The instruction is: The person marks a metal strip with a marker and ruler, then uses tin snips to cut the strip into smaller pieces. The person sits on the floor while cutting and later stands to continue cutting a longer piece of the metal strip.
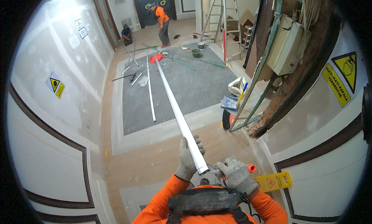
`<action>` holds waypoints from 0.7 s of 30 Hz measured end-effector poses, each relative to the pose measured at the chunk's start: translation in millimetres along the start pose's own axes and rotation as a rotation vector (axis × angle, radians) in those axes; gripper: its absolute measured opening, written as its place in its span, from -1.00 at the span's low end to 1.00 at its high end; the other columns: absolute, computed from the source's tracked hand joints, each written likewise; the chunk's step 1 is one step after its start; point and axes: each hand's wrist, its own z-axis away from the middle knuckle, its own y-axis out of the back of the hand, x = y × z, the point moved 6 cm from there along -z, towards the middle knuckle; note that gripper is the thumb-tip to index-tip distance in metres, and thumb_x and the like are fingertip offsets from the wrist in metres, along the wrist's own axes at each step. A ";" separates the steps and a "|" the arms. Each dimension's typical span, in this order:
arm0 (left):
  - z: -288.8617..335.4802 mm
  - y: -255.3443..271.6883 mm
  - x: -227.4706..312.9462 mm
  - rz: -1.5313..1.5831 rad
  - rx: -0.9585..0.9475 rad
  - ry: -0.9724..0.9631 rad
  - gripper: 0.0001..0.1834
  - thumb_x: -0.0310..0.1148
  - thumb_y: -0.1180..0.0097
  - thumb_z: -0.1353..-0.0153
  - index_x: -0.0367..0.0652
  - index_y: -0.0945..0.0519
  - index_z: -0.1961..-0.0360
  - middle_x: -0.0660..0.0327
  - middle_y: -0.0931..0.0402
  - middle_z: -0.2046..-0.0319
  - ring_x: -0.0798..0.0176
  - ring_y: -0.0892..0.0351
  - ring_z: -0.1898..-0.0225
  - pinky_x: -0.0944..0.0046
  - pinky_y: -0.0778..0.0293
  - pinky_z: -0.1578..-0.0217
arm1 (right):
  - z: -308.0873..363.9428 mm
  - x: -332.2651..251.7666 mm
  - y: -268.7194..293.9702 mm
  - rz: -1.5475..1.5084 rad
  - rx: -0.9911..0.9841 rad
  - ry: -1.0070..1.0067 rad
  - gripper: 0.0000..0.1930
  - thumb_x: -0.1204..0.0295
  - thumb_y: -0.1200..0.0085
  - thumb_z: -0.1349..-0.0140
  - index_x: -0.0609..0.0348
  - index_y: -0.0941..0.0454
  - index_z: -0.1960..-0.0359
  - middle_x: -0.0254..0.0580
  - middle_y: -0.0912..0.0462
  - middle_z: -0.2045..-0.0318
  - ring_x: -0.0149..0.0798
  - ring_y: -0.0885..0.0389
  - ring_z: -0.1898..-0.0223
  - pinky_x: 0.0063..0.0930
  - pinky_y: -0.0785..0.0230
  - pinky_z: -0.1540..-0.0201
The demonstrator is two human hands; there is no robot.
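Observation:
A long, straight white metal profile [176,108] runs from in front of my body out over the floor, its open cut end nearest me. My gloved left hand [188,156] is wrapped round it a little short of that end. My gloved right hand [234,174] is closed beside the same end, on a metal hand tool [213,169] with a bit of red at its grip. The tool's tip touches or nearly touches the profile; most of it is hidden by the glove, so its exact kind does not show. An orange, round-ended piece [251,168] sticks out beyond the right hand.
A second thin white strip [150,88] lies on the grey floor panel [135,111]. Green metal lengths, a dark green bucket [196,53] and a red cloth [156,58] lie farther off. Stepladder [224,22], yellow floor sign [274,181] and broken wall opening stand right. Two people work beyond.

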 end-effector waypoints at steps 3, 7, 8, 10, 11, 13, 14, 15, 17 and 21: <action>-2.4 4.2 -0.2 0.041 -0.073 0.015 -0.39 0.13 0.20 -0.61 -0.32 -0.42 -0.11 0.31 -0.41 0.30 0.43 -0.40 0.40 0.35 -0.51 0.35 | 0.5 -2.1 6.7 0.022 -0.005 -0.004 -0.57 0.16 -0.28 -0.22 0.04 -0.62 -0.09 -0.08 -0.59 0.22 -0.02 -0.66 0.14 -0.11 -0.53 0.16; -1.3 0.0 0.0 0.009 -0.042 -0.002 -0.39 0.13 0.18 -0.60 -0.33 -0.42 -0.10 0.31 -0.41 0.30 0.43 -0.40 0.40 0.35 -0.52 0.35 | 0.2 0.9 5.8 0.021 -0.028 -0.014 -0.53 0.15 -0.29 -0.21 0.05 -0.61 -0.12 -0.06 -0.59 0.22 -0.01 -0.66 0.14 -0.11 -0.52 0.16; -2.8 -1.5 -1.9 -0.001 -0.028 -0.006 -0.39 0.13 0.18 -0.60 -0.33 -0.42 -0.10 0.31 -0.41 0.30 0.43 -0.40 0.40 0.36 -0.52 0.35 | 1.0 2.5 5.3 0.034 -0.051 -0.026 -0.53 0.15 -0.29 -0.21 0.05 -0.60 -0.12 -0.06 -0.59 0.22 -0.01 -0.66 0.14 -0.11 -0.52 0.16; -3.7 2.9 1.7 0.068 -0.045 0.014 -0.33 0.19 0.26 -0.60 -0.34 -0.41 -0.11 0.32 -0.36 0.32 0.41 -0.35 0.41 0.36 -0.46 0.37 | -0.4 -4.2 11.1 -0.016 0.005 0.004 -0.52 0.16 -0.29 -0.21 0.05 -0.59 -0.13 -0.06 -0.58 0.23 0.00 -0.65 0.15 -0.10 -0.51 0.17; -4.7 0.4 1.5 0.046 -0.052 0.006 -0.33 0.19 0.26 -0.60 -0.33 -0.41 -0.11 0.33 -0.36 0.32 0.42 -0.34 0.41 0.37 -0.46 0.37 | -2.8 -3.6 15.4 -0.025 0.040 0.012 -0.51 0.16 -0.29 -0.20 0.06 -0.59 -0.13 -0.05 -0.57 0.24 0.01 -0.65 0.16 -0.10 -0.51 0.17; -3.5 -2.0 1.4 0.035 -0.042 -0.001 -0.34 0.18 0.27 -0.61 -0.32 -0.41 -0.10 0.34 -0.35 0.34 0.43 -0.33 0.42 0.38 -0.45 0.37 | -4.8 -3.4 15.1 -0.053 0.048 0.015 -0.51 0.16 -0.28 -0.20 0.06 -0.58 -0.14 -0.06 -0.56 0.25 0.01 -0.64 0.18 -0.10 -0.50 0.19; -4.5 -3.8 0.6 0.049 -0.033 0.003 -0.35 0.18 0.27 -0.61 -0.31 -0.41 -0.10 0.34 -0.35 0.34 0.44 -0.33 0.43 0.38 -0.45 0.37 | -5.4 -2.8 15.6 -0.060 0.054 0.016 -0.51 0.17 -0.28 -0.20 0.06 -0.57 -0.14 -0.06 -0.55 0.26 0.02 -0.64 0.19 -0.10 -0.49 0.20; -4.4 -3.9 -0.1 0.062 -0.024 0.005 -0.36 0.18 0.27 -0.61 -0.30 -0.41 -0.09 0.35 -0.34 0.35 0.45 -0.32 0.43 0.38 -0.45 0.38 | -5.6 -2.1 14.5 -0.070 0.056 0.021 -0.50 0.17 -0.28 -0.19 0.06 -0.57 -0.14 -0.06 -0.55 0.27 0.02 -0.63 0.19 -0.10 -0.49 0.20; -2.8 -3.4 -1.0 0.097 -0.043 0.012 -0.37 0.18 0.27 -0.62 -0.29 -0.42 -0.08 0.34 -0.35 0.34 0.44 -0.34 0.42 0.37 -0.46 0.38 | -6.4 -0.1 11.1 -0.087 0.063 0.036 -0.50 0.17 -0.29 -0.18 0.07 -0.56 -0.14 -0.07 -0.53 0.28 0.02 -0.63 0.20 -0.09 -0.48 0.21; -1.5 -1.3 -1.1 0.059 -0.041 0.000 -0.40 0.16 0.26 -0.62 -0.27 -0.43 -0.04 0.32 -0.39 0.33 0.43 -0.38 0.41 0.36 -0.49 0.38 | -6.0 5.6 -0.1 -0.104 -0.022 0.031 -0.42 0.18 -0.32 -0.15 0.06 -0.53 -0.20 -0.06 -0.55 0.19 0.00 -0.62 0.12 -0.05 -0.47 0.08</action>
